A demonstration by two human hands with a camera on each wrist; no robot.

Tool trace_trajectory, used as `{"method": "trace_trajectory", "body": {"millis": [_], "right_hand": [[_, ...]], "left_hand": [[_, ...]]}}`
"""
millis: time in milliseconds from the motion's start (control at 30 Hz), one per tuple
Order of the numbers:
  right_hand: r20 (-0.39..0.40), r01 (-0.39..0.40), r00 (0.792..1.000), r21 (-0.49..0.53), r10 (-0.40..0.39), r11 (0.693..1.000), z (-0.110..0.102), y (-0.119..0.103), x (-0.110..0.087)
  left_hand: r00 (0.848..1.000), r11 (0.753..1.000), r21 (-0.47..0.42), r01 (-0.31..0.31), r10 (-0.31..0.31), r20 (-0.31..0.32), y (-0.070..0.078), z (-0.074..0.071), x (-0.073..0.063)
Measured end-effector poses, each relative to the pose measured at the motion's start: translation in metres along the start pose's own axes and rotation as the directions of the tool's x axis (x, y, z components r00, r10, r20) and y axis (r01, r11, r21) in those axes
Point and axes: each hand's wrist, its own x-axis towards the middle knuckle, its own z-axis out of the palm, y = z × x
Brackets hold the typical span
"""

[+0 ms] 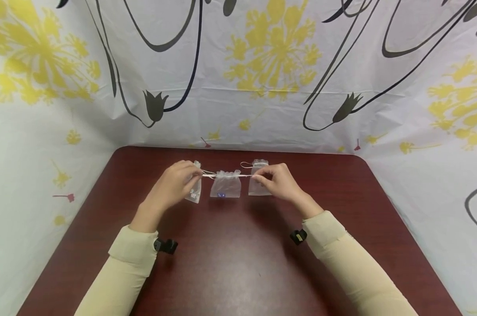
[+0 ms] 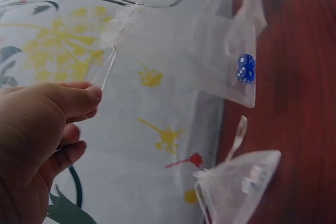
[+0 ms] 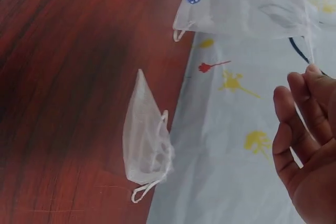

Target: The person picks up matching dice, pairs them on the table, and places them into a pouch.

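Between my two hands hangs a sheer white drawstring bag (image 1: 227, 185), its cords stretched out sideways and its neck gathered. Two blue dice (image 2: 245, 68) lie in its bottom corner. My left hand (image 1: 177, 183) pinches the cord on one side between thumb and forefinger. On the other side my right hand (image 1: 279, 181) pinches the opposite cord (image 3: 310, 51) with its fingertips. Behind the left hand, partly hidden, is a second sheer bag (image 2: 241, 184) with white dice inside. A third sheer bag (image 3: 147, 135) lies on the table near the right hand; no contents show in it.
The dark red wooden table (image 1: 230, 259) has rounded far corners. A white cloth (image 1: 222, 118) with yellow flowers and grey stems hangs behind and around it. Small black cameras (image 1: 166, 246) sit at both wrists, by the cream sleeves (image 1: 131, 259).
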Motion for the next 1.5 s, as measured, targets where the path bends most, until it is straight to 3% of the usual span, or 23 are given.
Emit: {"method": "trace_trajectory", "body": {"millis": [167,400,567,667,800,867,967,1200,1500], "right_hand": [[-0.009,-0.023,1.000,-0.102,0.023,0.994,0.008,0.012,0.012],[-0.074,-0.136,0.990,-0.259,0.121,0.956,0.025,0.025,0.034],[-0.088,-0.216,0.976,-0.318,0.198,0.923,0.039,0.033,0.050],[-0.071,-0.240,0.971,-0.310,0.230,0.920,0.046,0.036,0.052],[-0.068,-0.226,0.974,-0.282,0.215,0.932,0.051,0.038,0.043],[-0.078,-0.218,0.976,-0.269,0.205,0.938,0.050,0.037,0.036],[-0.102,-0.208,0.977,-0.261,0.188,0.943,0.045,0.033,0.024],[-0.138,-0.177,0.979,-0.243,0.147,0.954,0.027,0.024,-0.003],[-0.184,-0.188,0.973,-0.279,0.140,0.942,0.005,0.021,-0.030]], "left_hand": [[0.994,0.999,-0.022,0.042,-0.039,0.097,-0.015,0.014,0.009],[0.986,0.993,-0.020,0.118,-0.115,0.117,-0.040,0.039,0.032],[0.977,0.986,0.031,0.162,-0.164,0.137,-0.060,0.058,0.044],[0.961,0.974,0.056,0.218,-0.224,0.163,-0.064,0.067,0.045],[0.929,0.949,0.075,0.307,-0.316,0.191,-0.057,0.071,0.039],[0.920,0.943,0.084,0.322,-0.332,0.208,-0.052,0.073,0.036],[0.922,0.950,0.080,0.300,-0.311,0.233,-0.044,0.076,0.033],[0.939,0.986,0.061,0.152,-0.164,0.302,-0.012,0.086,0.036],[0.923,0.999,0.004,0.038,-0.037,0.383,0.014,0.107,0.040]]}}
